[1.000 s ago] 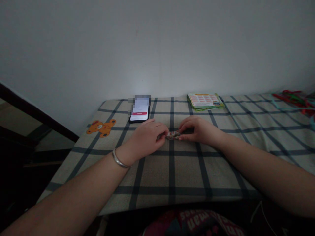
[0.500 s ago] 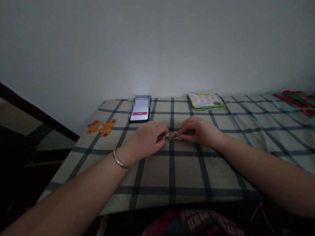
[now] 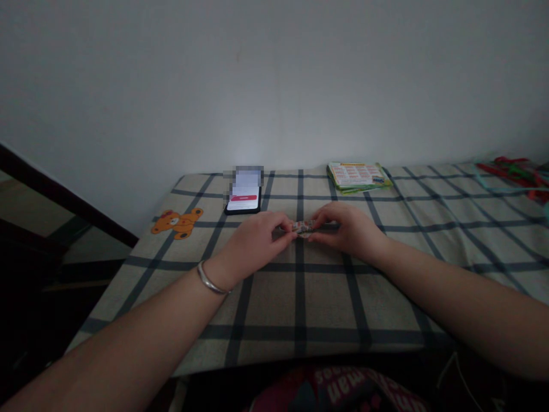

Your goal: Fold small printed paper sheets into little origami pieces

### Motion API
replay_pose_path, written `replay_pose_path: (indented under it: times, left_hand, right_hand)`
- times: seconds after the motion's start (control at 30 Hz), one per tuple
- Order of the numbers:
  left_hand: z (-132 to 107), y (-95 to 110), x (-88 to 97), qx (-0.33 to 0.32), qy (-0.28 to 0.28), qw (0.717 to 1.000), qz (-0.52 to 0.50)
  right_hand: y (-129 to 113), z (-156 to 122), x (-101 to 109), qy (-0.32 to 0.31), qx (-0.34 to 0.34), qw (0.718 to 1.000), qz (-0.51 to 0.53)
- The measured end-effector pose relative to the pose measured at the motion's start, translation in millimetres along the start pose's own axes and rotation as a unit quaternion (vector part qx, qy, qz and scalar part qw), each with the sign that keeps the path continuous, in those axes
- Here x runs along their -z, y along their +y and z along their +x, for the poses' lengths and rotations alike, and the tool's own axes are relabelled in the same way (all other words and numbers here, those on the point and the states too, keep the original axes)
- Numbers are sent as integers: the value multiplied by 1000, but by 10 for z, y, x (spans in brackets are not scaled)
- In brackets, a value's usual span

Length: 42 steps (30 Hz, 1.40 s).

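Between my two hands, low over the checked tablecloth, is a small patterned strip with red, white and grey printing. It looks folded, but whether it is paper or cloth I cannot tell. Its left end is pinched by the thumb and fingers of my left hand, which has a silver bangle at the wrist. My right hand grips the right end, thumb below and fingers above. Fingertips hide both ends of the strip.
A lit phone lies behind my left hand. An orange bear cutout is at the left. Printed green-edged packets or booklets lie near the wall. Red and green items sit far right on the checked tablecloth.
The strip has risen slightly away from me and turned in the fingers. Both thumbs now show lower, beneath its near edge. The surrounding things stay put.
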<state>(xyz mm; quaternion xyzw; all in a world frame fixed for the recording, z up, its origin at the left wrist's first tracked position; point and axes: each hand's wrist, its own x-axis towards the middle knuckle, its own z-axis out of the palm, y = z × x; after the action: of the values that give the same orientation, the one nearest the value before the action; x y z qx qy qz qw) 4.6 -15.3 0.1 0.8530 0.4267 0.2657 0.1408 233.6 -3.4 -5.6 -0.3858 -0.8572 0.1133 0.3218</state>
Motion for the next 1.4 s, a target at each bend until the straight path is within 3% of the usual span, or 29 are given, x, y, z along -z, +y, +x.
replay_pose_path:
  times: [0.17, 0.33, 0.67, 1.17, 1.27, 1.4]
  left_hand:
    - [-6, 18, 2, 23, 32, 997, -65]
    - [-1, 20, -13, 26, 65, 995, -68]
    - [-10, 72, -24, 65, 73, 989, -108]
    - [10, 29, -80, 32, 75, 986, -144]
    - [12, 27, -81, 20, 73, 988, -134]
    - [13, 46, -73, 9, 72, 991, -112]
  right_hand:
    - [-38, 1, -40, 42, -22, 993, 112]
    - [-60, -4, -74, 36, -67, 985, 155]
    - [-54, -3, -111, 40, -101, 983, 149]
    - [-76, -3, -127, 50, -111, 986, 111]
    - [-87, 4, -128, 29, -96, 985, 144]
    - [-109, 21, -107, -6, -54, 994, 91]
